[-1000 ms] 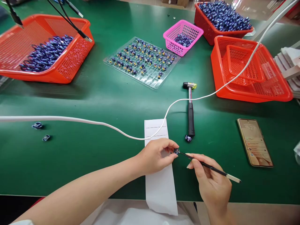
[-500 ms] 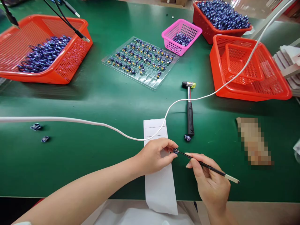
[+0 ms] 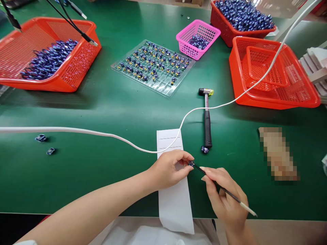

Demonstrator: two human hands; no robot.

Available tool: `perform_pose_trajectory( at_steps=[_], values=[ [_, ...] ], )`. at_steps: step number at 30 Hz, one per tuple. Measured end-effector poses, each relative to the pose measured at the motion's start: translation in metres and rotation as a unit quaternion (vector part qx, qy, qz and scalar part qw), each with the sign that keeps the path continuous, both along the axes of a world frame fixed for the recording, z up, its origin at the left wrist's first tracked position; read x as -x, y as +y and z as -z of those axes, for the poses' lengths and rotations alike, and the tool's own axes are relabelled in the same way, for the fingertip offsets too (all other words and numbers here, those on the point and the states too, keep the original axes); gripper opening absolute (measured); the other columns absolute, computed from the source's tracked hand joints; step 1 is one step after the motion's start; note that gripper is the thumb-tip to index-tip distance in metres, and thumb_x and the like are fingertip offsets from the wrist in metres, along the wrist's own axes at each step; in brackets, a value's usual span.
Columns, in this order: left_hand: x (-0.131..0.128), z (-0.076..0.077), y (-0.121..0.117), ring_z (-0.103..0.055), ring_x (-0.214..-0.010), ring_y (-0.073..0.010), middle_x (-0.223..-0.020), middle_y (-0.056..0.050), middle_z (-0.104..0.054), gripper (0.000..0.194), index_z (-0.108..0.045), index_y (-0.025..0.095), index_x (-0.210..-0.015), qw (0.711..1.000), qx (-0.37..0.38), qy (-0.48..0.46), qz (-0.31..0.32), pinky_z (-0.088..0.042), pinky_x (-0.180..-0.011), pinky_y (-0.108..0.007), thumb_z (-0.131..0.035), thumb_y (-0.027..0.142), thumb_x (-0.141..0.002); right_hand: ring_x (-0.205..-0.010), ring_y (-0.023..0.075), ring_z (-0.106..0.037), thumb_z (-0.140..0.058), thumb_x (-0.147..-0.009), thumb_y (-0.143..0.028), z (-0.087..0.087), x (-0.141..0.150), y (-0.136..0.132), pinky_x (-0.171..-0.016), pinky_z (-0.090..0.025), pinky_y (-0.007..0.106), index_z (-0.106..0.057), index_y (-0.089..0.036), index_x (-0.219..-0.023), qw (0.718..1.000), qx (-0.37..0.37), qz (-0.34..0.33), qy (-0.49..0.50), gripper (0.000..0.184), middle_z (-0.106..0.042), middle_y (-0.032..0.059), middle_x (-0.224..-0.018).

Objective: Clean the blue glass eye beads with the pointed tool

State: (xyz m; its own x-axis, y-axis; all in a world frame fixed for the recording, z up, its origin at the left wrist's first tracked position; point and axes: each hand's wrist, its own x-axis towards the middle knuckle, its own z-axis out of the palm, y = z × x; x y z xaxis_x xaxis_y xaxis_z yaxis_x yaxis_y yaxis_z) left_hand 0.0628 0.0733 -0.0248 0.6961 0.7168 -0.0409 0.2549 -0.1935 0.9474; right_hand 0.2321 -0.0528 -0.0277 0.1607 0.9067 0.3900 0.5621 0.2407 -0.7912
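My left hand (image 3: 171, 170) pinches a small shiny dark-blue metallic part (image 3: 191, 163) between thumb and fingertips, above a strip of white paper (image 3: 176, 204). In my right hand (image 3: 226, 197) is a slim pair of black tweezers (image 3: 231, 194) with a pale rear end, gripped like a pen. Their tip meets the blue part; whether it is inside or only against it, I cannot tell. A rubber-headed hammer (image 3: 207, 126) lies beyond my hands, with another blue part (image 3: 204, 149) by the end of its handle.
A white cable (image 3: 127, 144) crosses the table and paper. Two loose blue parts (image 3: 41, 137) lie at left. Behind are a clear tray (image 3: 166, 90) of small assemblies, a pink basket (image 3: 189, 51), and red baskets (image 3: 84, 58) at both sides. A pixelated patch (image 3: 278, 153) lies right.
My right hand has shifted slightly left, and the tweezers have turned, their rear end now lower and nearer me. My left hand keeps its pinch on the blue part.
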Motion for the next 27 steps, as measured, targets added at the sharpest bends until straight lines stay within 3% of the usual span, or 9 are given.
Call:
perform_pose_trajectory(
  at_steps=[4, 9, 18, 27],
  values=[
    [-0.0006, -0.0007, -0.0008, -0.067, -0.074, -0.0140, -0.083, -0.004, -0.073, 0.012, -0.069, 0.016, -0.093, 1.000, 0.000, 0.001, -0.010, -0.055, -0.071, -0.025, -0.067, 0.018, -0.081, -0.088, 0.0216, -0.071, -0.065, -0.080, 0.003, 0.0007, -0.0019, -0.0013, -0.069, -0.055, 0.037, -0.060, -0.025, -0.125, 0.994, -0.049, -0.028, -0.093, 0.053, -0.073, 0.0097, -0.111],
    [-0.0003, -0.0003, -0.0009, -0.068, -0.073, -0.0141, -0.083, -0.004, -0.074, 0.012, -0.068, 0.016, -0.093, 1.000, 0.001, -0.003, -0.011, -0.056, -0.071, -0.025, -0.066, 0.020, -0.082, -0.089, 0.0216, -0.070, -0.062, -0.082, 0.000, 0.0034, -0.0057, -0.0058, -0.068, -0.054, 0.037, -0.060, -0.023, -0.127, 0.988, -0.038, -0.057, -0.137, 0.051, -0.070, 0.0125, -0.118],
    [0.0006, 0.0022, -0.0012, -0.069, -0.074, -0.0141, -0.085, -0.004, -0.074, 0.015, -0.068, 0.017, -0.095, 1.000, -0.004, -0.009, -0.012, -0.057, -0.072, -0.026, -0.067, 0.018, -0.081, -0.086, 0.0215, -0.073, -0.064, -0.082, -0.001, -0.0007, -0.0011, -0.0031, -0.065, -0.057, 0.034, -0.060, -0.025, -0.125, 0.995, -0.056, 0.000, -0.084, 0.050, -0.075, 0.0089, -0.107],
    [0.0008, 0.0022, -0.0007, -0.068, -0.074, -0.0134, -0.085, -0.003, -0.074, 0.015, -0.068, 0.016, -0.095, 1.000, -0.010, -0.005, -0.005, -0.056, -0.072, -0.025, -0.067, 0.016, -0.081, -0.082, 0.0198, -0.073, -0.064, -0.083, -0.002, 0.0000, -0.0011, -0.0011, -0.064, -0.057, 0.032, -0.061, -0.026, -0.124, 0.997, -0.032, -0.002, -0.076, 0.048, -0.075, 0.0082, -0.108]
  ],
)
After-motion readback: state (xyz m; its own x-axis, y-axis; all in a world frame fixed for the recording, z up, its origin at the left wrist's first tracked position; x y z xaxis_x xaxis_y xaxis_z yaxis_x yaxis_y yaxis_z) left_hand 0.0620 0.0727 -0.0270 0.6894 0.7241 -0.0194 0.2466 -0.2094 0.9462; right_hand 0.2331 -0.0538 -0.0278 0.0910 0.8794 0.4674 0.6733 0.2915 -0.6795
